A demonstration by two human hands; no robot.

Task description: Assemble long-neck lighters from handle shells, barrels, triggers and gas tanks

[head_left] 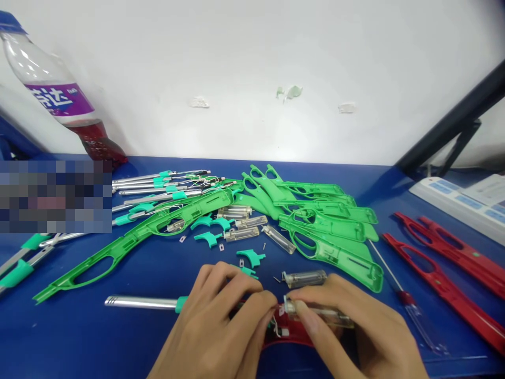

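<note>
A red plastic shell (pixel 290 337) lies at the bottom centre, with thin white wires and a small white-tipped part in it. My left hand (pixel 232 321) is closed over the shell's left part, fingertips pressed at the wires. A silver metal tube (pixel 142 302) with a teal collar sticks out leftward from under it. Between thumb and fingers, my right hand (pixel 347 326) pinches a clear fluid tank (pixel 323 314) above the shell's right part. Just behind, a second clear tank (pixel 304 278) rests on the blue table (pixel 71 337). The shell's right end is hidden by my right hand.
Green shells (pixel 331 226), teal triggers (pixel 252 258) and several clear tanks (pixel 241 233) lie behind my hands. Silver tubes (pixel 150 184) are heaped at left near a bottle (pixel 65 100). Red shells (pixel 442 279), a screwdriver (pixel 422 321) and a power strip (pixel 461 202) are at right.
</note>
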